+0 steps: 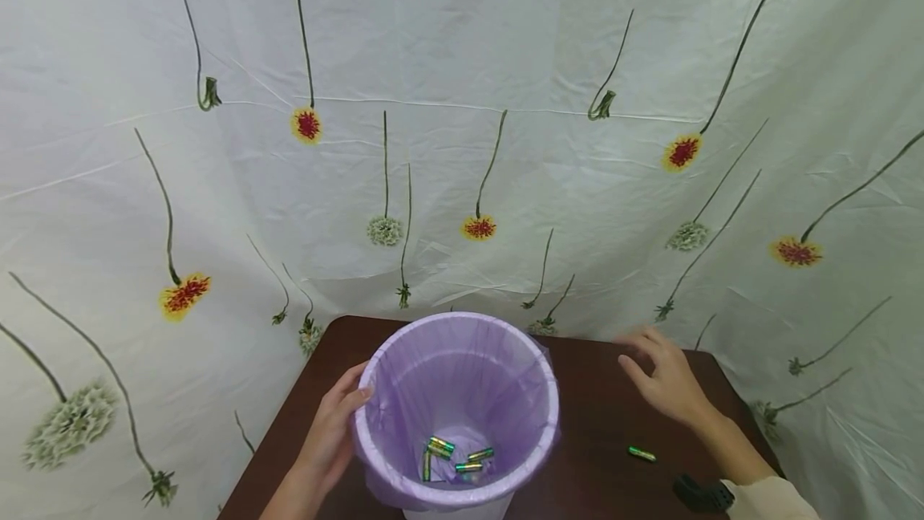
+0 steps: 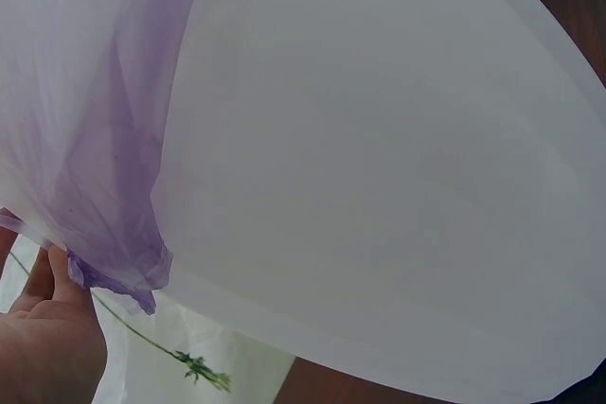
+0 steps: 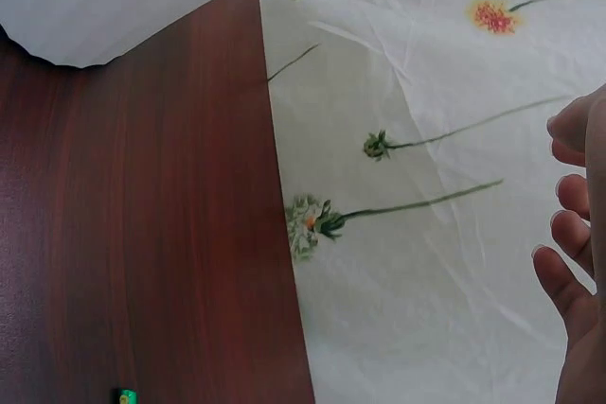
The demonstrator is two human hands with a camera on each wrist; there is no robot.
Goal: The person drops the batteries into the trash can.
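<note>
A white trash can (image 2: 379, 167) lined with a purple plastic bag (image 1: 455, 392) stands upright on the table. Several green-and-gold batteries (image 1: 469, 467) lie at the bottom of the bag. My left hand (image 1: 328, 432) grips the can's left rim, its thumb over the edge and its fingers along the outside. Right of the can, my right hand (image 1: 667, 379) hovers above the table with fingers loosely spread, holding nothing. A single battery (image 1: 641, 453) lies on the tabletop below that hand; in the right wrist view this battery (image 3: 127, 395) shows only at the bottom edge.
The dark brown wooden table (image 1: 592, 424) ends just behind the can. A pale cloth (image 1: 447, 175) printed with flowers hangs behind it and along both sides. A black band (image 1: 702, 494) is on my right wrist, by the cream sleeve (image 1: 768, 500).
</note>
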